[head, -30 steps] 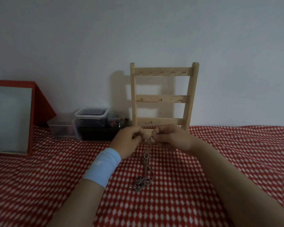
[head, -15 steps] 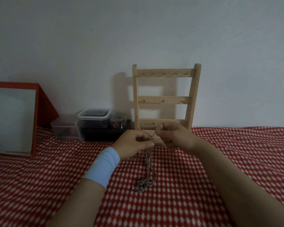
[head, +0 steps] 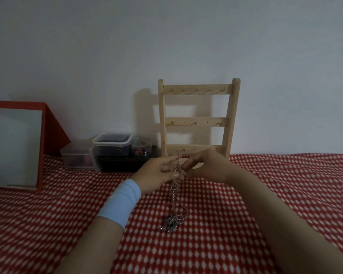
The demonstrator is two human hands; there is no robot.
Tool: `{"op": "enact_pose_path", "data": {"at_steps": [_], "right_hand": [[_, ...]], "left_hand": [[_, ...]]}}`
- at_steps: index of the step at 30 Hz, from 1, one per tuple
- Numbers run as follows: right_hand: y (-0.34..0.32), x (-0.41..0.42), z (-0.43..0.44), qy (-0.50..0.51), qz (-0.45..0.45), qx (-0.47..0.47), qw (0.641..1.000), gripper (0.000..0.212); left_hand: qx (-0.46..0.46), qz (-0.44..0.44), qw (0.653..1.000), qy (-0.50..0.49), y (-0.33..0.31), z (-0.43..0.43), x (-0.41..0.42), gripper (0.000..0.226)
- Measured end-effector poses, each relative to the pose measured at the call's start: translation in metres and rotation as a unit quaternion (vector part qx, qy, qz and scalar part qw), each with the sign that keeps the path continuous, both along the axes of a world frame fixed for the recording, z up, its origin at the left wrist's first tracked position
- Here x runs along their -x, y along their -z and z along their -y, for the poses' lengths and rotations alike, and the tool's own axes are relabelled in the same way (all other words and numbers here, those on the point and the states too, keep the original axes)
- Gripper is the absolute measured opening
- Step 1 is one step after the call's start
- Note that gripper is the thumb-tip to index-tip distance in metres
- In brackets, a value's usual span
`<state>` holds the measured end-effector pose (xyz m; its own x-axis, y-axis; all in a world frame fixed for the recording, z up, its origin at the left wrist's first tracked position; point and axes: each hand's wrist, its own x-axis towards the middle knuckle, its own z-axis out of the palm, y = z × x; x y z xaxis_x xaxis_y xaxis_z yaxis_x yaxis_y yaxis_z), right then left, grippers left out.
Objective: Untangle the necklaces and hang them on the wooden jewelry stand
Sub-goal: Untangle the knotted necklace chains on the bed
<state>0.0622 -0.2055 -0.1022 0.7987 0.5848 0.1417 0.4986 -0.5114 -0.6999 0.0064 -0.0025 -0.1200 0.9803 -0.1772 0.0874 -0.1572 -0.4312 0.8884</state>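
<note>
Hanging vertically, necklaces (head: 174, 189), seemingly pinched at top

Your left hand (head: 156, 173) and right hand (head: 208, 167) cover the foot of the wooden jewelry stand (head: 197, 122). How many necklaces (head: 171, 224) lie knotted is too fine to tell. The red mirror (head: 16, 147), at the tabletop's (head: 48, 224) left edge, is cropped.

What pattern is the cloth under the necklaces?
Red cloth with small white diamonds, clearest in head view.
</note>
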Motion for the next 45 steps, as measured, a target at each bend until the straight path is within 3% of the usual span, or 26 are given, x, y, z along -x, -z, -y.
{"op": "enact_pose_path", "data": {"at_steps": [8,15,19,23,27,31,34,38,42,45], "right_hand": [[0.002,0.003,-0.010,0.022,-0.045,-0.002,0.999,0.039],[0.004,0.008,-0.012,0.010,-0.102,-0.095,0.990,0.030],[0.006,0.008,-0.012,-0.027,-0.096,-0.116,0.988,0.008],[0.003,0.006,-0.011,0.004,-0.072,-0.089,0.993,0.009],[-0.001,0.004,-0.008,0.032,-0.044,0.002,0.999,0.017],[-0.007,0.008,-0.003,0.040,-0.047,0.027,0.998,0.020],[-0.007,0.007,-0.002,0.026,-0.063,0.039,0.997,0.020],[-0.004,0.005,-0.001,0.010,-0.149,-0.062,0.987,0.034],[-0.006,0.003,0.000,-0.003,-0.314,-0.247,0.917,0.035],[-0.006,0.001,-0.003,0.051,-0.329,-0.303,0.893,0.034]], "left_hand": [[-0.019,0.025,0.999,0.000,-0.001,0.001,-0.002,0.082],[-0.013,0.039,0.999,0.036,-0.010,0.002,0.003,0.095],[-0.046,0.038,0.997,0.044,-0.015,0.003,0.005,0.096],[-0.077,0.034,0.996,0.033,-0.018,0.000,0.006,0.092],[-0.105,0.024,0.994,0.008,-0.021,0.000,0.009,0.077],[-0.142,0.032,0.989,-0.013,-0.026,-0.001,0.010,0.028],[-0.151,0.027,0.988,-0.022,-0.025,-0.006,0.008,0.012],[-0.107,0.006,0.994,-0.012,-0.022,-0.008,0.006,0.013],[-0.096,-0.051,0.993,-0.039,-0.017,-0.012,0.001,0.020],[-0.070,-0.075,0.993,-0.059,-0.017,-0.016,-0.001,0.022]]}}
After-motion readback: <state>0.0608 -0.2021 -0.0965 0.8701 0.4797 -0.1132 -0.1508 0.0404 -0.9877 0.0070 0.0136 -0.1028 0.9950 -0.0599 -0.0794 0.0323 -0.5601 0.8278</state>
